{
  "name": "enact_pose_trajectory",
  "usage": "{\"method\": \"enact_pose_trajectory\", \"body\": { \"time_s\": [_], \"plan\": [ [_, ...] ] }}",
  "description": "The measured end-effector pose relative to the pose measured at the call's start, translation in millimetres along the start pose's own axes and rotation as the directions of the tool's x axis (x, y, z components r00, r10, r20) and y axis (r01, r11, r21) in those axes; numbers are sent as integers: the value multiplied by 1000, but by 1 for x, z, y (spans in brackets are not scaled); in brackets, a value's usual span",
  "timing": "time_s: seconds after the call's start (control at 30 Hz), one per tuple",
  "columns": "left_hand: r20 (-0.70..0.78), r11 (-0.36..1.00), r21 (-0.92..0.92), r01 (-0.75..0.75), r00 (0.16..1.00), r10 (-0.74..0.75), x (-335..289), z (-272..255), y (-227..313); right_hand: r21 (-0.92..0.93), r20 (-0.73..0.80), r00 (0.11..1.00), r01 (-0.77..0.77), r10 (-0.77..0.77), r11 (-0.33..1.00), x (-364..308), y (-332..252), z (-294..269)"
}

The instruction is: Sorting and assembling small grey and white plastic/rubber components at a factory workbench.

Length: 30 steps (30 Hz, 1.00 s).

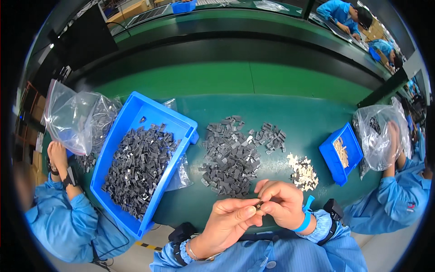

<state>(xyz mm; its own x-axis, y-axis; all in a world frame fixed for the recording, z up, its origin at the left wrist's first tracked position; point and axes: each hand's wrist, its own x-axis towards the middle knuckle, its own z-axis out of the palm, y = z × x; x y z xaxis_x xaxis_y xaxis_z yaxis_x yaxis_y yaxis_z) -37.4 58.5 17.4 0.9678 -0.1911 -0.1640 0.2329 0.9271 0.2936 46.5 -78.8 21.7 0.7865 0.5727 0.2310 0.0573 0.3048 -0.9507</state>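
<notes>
Close to my body, over the front edge of the green table, both hands meet at a small dark plastic part [258,206]. My left hand [233,217] pinches it between thumb and fingers. From the other side my right hand [284,204] closes thumb and forefinger on the same part; a blue band circles that wrist. Just beyond my hands lies a heap of small dark grey plastic pieces [230,156]. A little pile of cream-coloured small pieces [302,173] is beyond my right hand.
A large blue bin [152,109] full of dark pieces stands tilted at left, beside a clear plastic bag [70,120]. At right are a small blue bin [333,156] with cream pieces and another clear bag [378,136]. Co-workers sit on both sides; a green ledge [204,79] runs behind.
</notes>
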Motion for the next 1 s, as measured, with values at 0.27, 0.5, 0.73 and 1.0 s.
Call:
{"method": "enact_pose_trajectory", "body": {
  "time_s": [0.27, 0.5, 0.73, 1.0],
  "plan": [
    [-106, 991, -68, 113, 987, -120, -5, 0, -14, -523, 212, 904, 426, -371, 739, -8, 9, -22],
    [417, -52, 778, -626, 453, 788, -42, 23, 41, -871, 61, 978, 151, -201, 467, -7, -24, -81],
    [438, -651, 597, 468, 490, 754, -61, 7, 97, -970, 47, 999, 49, -14, 236, -1, -14, -98],
    [421, -706, 626, 330, 619, 663, -39, 11, 73, -982, 16, 998, 6, 52, 187, 12, 5, -105]
  ]
}}
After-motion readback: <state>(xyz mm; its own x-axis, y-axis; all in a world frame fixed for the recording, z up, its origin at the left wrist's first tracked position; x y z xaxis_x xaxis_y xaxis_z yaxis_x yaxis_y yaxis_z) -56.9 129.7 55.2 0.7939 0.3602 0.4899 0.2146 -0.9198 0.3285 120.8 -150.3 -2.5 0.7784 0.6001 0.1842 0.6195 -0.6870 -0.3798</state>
